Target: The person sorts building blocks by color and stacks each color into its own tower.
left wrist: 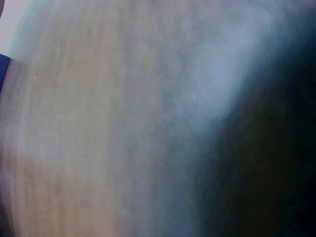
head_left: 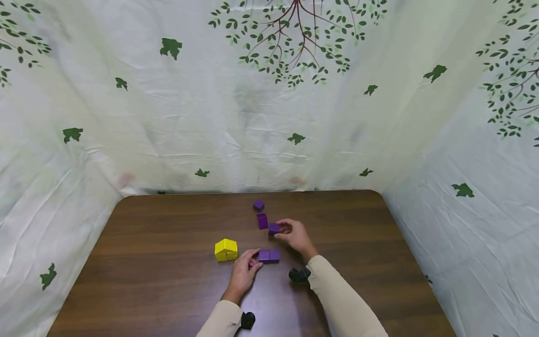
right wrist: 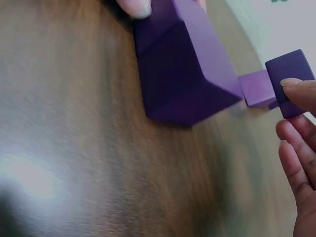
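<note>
My right hand (head_left: 296,237) pinches a purple block (head_left: 273,229) between thumb and fingers; the right wrist view shows this block (right wrist: 289,71) held up at the right. My left hand (head_left: 243,274) grips the left end of two purple blocks (head_left: 269,256) that sit side by side on the table. From the right wrist, that pair (right wrist: 182,74) looks large and close, with a left-hand fingertip (right wrist: 137,7) against its near side. In the left wrist view only blurred tabletop, a dark shape and a purple sliver (left wrist: 4,69) appear.
Beyond the right hand stand two more purple blocks, a nearer one (head_left: 262,221) and a farther one (head_left: 258,205). Yellow blocks (head_left: 226,250) sit grouped left of the left hand. The brown table (head_left: 160,281) ends at a leaf-patterned white cloth (head_left: 252,117).
</note>
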Demonstrator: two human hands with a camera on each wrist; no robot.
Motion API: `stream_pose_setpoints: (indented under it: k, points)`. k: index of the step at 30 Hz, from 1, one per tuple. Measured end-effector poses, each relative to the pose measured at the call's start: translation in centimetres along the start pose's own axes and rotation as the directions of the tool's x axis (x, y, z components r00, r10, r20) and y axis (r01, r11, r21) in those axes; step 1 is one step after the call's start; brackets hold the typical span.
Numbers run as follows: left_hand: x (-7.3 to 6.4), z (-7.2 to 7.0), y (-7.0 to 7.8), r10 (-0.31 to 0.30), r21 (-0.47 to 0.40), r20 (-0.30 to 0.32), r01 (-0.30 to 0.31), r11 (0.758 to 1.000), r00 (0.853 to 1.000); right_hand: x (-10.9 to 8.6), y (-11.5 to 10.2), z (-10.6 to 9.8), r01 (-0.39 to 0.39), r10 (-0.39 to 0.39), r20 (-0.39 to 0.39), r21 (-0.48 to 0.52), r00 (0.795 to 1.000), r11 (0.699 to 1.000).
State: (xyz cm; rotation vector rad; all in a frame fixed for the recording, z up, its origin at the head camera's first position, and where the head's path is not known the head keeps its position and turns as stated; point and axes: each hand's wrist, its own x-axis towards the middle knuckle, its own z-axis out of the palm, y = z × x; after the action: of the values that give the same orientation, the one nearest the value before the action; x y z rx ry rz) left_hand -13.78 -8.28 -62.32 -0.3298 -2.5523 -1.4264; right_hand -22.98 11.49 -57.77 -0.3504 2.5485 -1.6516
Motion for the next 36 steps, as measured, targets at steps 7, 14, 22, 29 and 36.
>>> stream_pose_setpoints:
  k: [7, 14, 22, 29, 36]
  points:
    - [0.0, 0.0, -0.2, -0.03, -0.013, 0.014, 0.031, 0.999, 0.999, -1.4, -0.2, 0.6, 0.049, -0.049, 0.006, 0.022, 0.999, 0.999]
    - [0.1, 0.0, -0.4, -0.018, -0.009, -0.006, 0.018, 1.0, 1.0, -2.6, -0.5, 1.3, 0.105, -0.105, 0.007, 0.014, 0.994, 0.994]
    - [0.4, -0.1, -0.5, -0.022, -0.003, 0.0, 0.022, 1.0, 1.0, -3.9, -0.7, 2.1, 0.126, -0.126, 0.007, -0.05, 0.992, 0.991]
    - [0.5, 0.0, -0.4, -0.036, -0.008, 0.018, 0.036, 0.999, 0.999, -4.8, -0.7, 2.6, 0.122, -0.122, 0.008, -0.048, 0.992, 0.991]
    - [0.3, 0.1, -0.3, -0.037, -0.003, 0.026, 0.037, 0.999, 0.999, -5.3, -0.6, 2.9, 0.137, -0.136, 0.025, -0.064, 0.99, 0.988]
